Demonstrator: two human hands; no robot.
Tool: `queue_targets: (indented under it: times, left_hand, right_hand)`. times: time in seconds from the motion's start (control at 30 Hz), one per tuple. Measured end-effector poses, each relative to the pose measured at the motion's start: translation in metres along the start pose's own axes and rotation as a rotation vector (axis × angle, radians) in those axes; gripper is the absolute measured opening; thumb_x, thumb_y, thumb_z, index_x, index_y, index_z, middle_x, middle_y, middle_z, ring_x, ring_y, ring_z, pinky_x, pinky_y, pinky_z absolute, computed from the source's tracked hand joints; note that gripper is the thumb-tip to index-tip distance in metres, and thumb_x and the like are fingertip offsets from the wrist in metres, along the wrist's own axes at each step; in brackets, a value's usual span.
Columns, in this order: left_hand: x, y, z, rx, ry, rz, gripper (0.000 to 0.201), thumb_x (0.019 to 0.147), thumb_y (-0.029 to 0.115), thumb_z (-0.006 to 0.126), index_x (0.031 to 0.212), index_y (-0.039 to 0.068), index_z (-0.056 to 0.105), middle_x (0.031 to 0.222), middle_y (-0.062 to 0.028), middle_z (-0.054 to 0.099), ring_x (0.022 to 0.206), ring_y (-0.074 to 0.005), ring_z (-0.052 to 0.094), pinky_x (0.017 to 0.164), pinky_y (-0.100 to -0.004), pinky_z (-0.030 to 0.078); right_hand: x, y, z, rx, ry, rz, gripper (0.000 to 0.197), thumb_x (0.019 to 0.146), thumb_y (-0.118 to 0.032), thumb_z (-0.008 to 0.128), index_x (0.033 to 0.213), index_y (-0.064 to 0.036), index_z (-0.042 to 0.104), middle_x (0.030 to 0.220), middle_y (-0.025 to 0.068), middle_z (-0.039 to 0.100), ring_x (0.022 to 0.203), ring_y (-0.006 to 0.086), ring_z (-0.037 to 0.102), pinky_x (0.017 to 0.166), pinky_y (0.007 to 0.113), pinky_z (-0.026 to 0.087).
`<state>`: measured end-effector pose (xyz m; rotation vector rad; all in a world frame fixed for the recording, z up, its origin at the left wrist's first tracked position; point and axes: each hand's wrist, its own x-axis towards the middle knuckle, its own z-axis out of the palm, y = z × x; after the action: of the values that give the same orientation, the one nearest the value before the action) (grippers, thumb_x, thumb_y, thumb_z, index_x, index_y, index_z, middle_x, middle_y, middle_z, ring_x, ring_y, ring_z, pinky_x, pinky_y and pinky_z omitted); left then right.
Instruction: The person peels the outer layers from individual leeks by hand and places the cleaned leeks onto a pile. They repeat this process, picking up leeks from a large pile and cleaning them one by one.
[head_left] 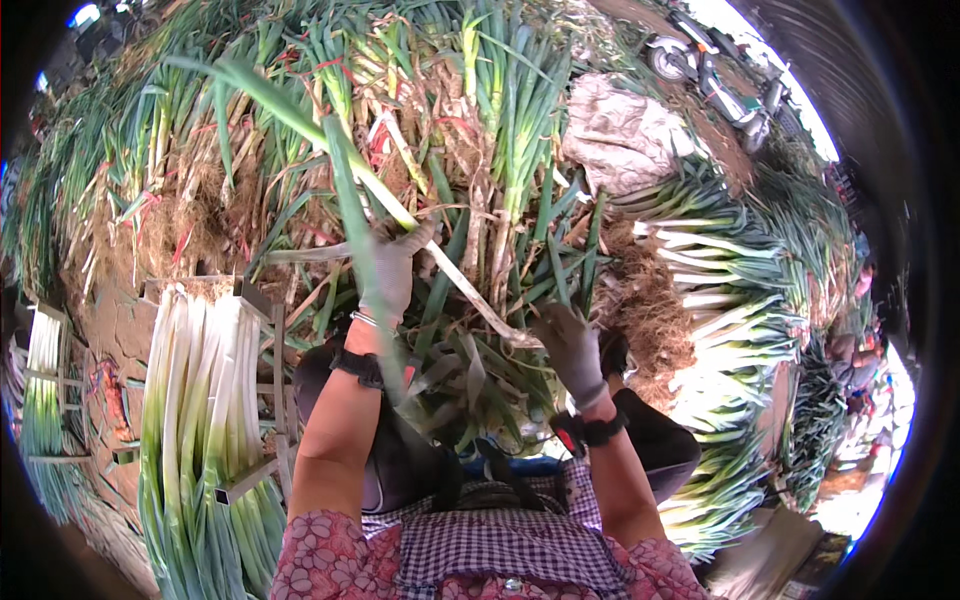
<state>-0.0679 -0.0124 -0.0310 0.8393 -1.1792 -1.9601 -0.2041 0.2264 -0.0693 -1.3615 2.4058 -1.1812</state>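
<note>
One long leek (465,280) slants across the middle, its green leaves toward the upper left and its pale root end at the lower right. My left hand (392,268), in a light glove, is closed round its stem where green turns white. A long, blurred leaf hangs down in front of my left wrist. At the root end my right hand (572,350), in a grey glove, has its fingers curled against the leek's tip; the fingertips are dark and partly hidden. Loose leaves and peelings (470,385) lie in a heap below the stem, between my knees.
Bundled, rooty leeks (220,200) fill the far side. Cleaned leeks (195,370) lie in a metal frame (245,485) at left. More leeks (720,330) with brown roots (645,310) are stacked at right. A pale sack (620,130) and a motorbike (715,80) are farther back.
</note>
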Motion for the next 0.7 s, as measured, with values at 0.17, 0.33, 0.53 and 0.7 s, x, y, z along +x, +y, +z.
queue_targets:
  times: [0.17, 0.33, 0.53, 0.7]
  left_hand:
    - [0.001, -0.013, 0.004, -0.027, -0.058, 0.055, 0.02, 0.086, 0.019, 0.067, 0.085, 0.002, 0.057, 0.064, -0.0044, 0.058, 0.05, -0.0113, 0.052, 0.044, -0.0228, 0.04]
    - [-0.005, 0.01, 0.001, -0.063, -0.026, 0.015, 0.024, 0.091, 0.025, 0.062, 0.084, 0.003, 0.056, 0.065, -0.0056, 0.059, 0.05, -0.012, 0.053, 0.044, -0.0231, 0.04]
    - [0.001, 0.007, -0.001, -0.199, 0.032, 0.092, 0.03, 0.092, 0.032, 0.06, 0.08, 0.005, 0.054, 0.07, -0.0058, 0.059, 0.05, -0.0119, 0.052, 0.043, -0.0249, 0.04]
    - [-0.002, -0.005, 0.013, -0.175, 0.12, 0.191, 0.027, 0.088, 0.027, 0.066, 0.08, 0.003, 0.058, 0.069, 0.0012, 0.056, 0.053, -0.0062, 0.05, 0.044, -0.0223, 0.039]
  right_hand:
    - [0.061, -0.072, 0.048, -0.26, 0.136, -0.22, 0.042, 0.069, -0.023, 0.077, 0.103, -0.0077, 0.059, 0.097, 0.0119, 0.06, 0.09, 0.0303, 0.059, 0.077, 0.039, 0.049]
    - [0.068, -0.062, 0.049, 0.012, 0.116, -0.14, 0.032, 0.07, -0.017, 0.076, 0.096, -0.0072, 0.06, 0.091, 0.0124, 0.06, 0.08, 0.0289, 0.061, 0.07, 0.037, 0.049]
    - [0.075, -0.079, 0.046, -0.046, 0.222, -0.273, 0.031, 0.076, -0.017, 0.072, 0.103, -0.0068, 0.058, 0.096, 0.0136, 0.058, 0.084, 0.0314, 0.059, 0.073, 0.04, 0.047]
    - [0.092, -0.109, 0.069, -0.117, 0.184, -0.276, 0.024, 0.079, -0.02, 0.068, 0.099, -0.0087, 0.059, 0.09, 0.0131, 0.061, 0.081, 0.0329, 0.06, 0.069, 0.042, 0.047]
